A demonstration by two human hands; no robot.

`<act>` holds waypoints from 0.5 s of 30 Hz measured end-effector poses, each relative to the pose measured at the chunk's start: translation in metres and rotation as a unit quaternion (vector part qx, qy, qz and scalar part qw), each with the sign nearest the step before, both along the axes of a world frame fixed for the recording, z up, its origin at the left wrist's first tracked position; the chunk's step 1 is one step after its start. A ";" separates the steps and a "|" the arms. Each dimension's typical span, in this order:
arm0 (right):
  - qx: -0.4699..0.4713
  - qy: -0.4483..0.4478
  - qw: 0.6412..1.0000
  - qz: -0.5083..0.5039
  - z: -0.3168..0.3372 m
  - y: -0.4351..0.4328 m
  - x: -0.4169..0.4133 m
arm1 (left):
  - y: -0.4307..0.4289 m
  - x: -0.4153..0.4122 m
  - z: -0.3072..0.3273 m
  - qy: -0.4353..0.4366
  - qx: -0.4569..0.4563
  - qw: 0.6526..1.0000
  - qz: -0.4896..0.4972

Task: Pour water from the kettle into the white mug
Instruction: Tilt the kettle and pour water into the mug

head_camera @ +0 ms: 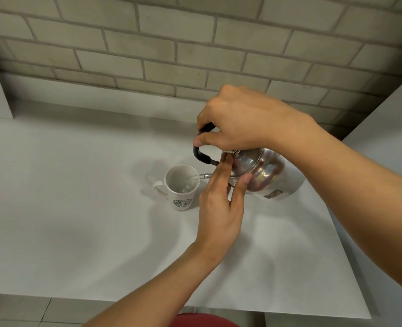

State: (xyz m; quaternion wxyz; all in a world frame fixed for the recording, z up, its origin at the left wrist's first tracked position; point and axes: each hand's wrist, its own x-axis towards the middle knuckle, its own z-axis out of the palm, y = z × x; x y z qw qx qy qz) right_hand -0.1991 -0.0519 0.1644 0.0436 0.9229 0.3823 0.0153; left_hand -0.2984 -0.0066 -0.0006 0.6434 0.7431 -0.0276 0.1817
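Observation:
A shiny steel kettle (269,175) is tipped to the left above the table, its thin spout over the rim of the white mug (181,187). A clear stream of water runs from the spout into the mug, which stands upright with a green logo on its side and its handle to the left. My right hand (244,121) grips the kettle's black handle from above. My left hand (218,204) rests against the kettle's lid, fingers extended and thumb on the body. Part of the spout is hidden behind my left fingers.
The white table (77,185) ends at a front edge near the bottom of the view, with tiled floor below. A brick wall (171,43) stands behind. White panels stand at the left and right edges. Something red (202,320) shows at the bottom centre.

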 end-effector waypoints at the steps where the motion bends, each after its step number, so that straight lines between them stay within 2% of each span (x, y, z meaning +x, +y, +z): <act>1: -0.001 -0.001 1.000 -0.001 0.000 0.001 0.000 | 0.000 0.000 0.000 -0.001 0.000 1.000 0.000; 15: -0.024 -0.017 1.000 -0.007 -0.003 0.008 -0.005 | 0.002 -0.005 -0.004 -0.004 -0.009 1.000 0.005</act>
